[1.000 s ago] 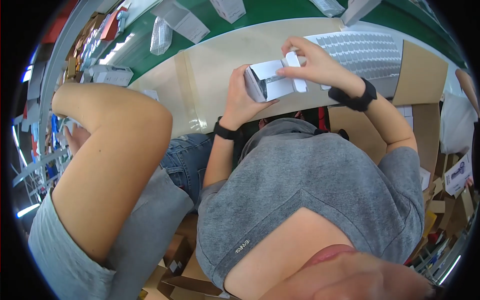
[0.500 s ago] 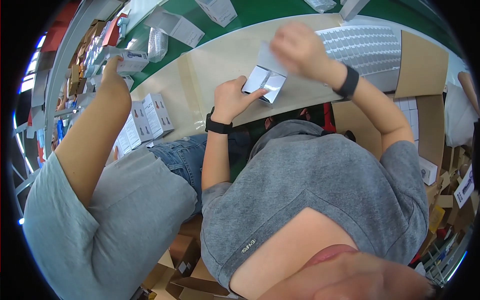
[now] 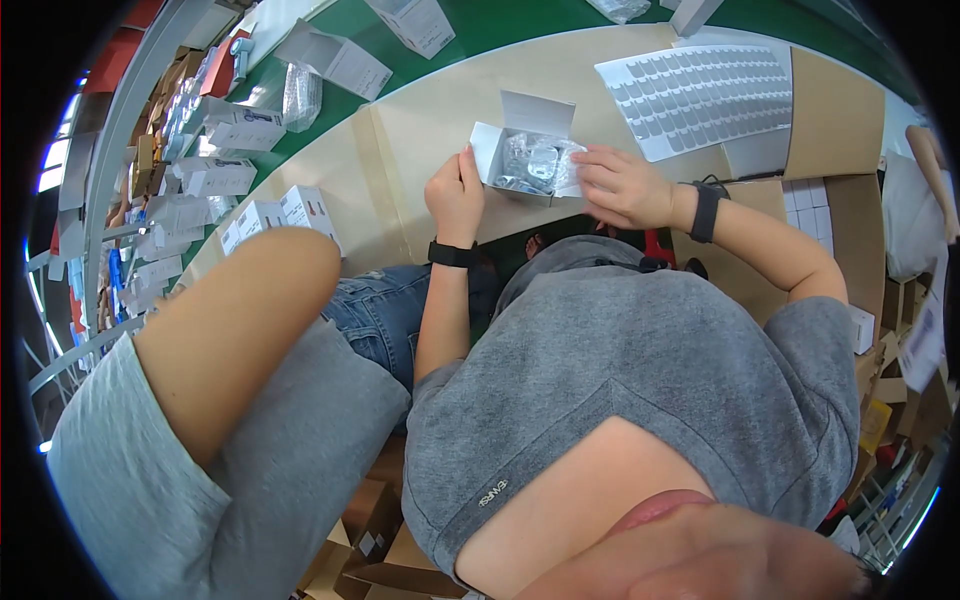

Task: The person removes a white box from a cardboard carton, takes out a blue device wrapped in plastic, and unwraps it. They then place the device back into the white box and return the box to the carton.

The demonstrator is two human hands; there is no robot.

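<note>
A small white cardboard box point(image 3: 537, 115) stands on the beige tabletop in front of me with its lid and side flaps up. Inside lie items in clear plastic wrapping point(image 3: 540, 160), too covered to name. My left hand point(image 3: 456, 198) grips the box at its left flap, fingers pressed together. At the opposite side my right hand point(image 3: 625, 188) has its fingers closed on the right flap, next to the plastic. To the right of the box is a white sheet of grey rounded stickers point(image 3: 700, 95).
A green conveyor belt point(image 3: 490, 30) behind carries open white boxes point(image 3: 345, 65) and a bubble-wrap pouch point(image 3: 302, 97). Close on my left sits a co-worker, arm point(image 3: 245, 330) reaching forward. White boxes point(image 3: 310, 215) stand beyond that arm. At right is an open brown carton point(image 3: 860, 225) with small white boxes.
The box has been opened, showing wrapped items. My right hand has come down from above the table to its right flap. The sticker sheet has shifted left; the co-worker's arm has drawn back.
</note>
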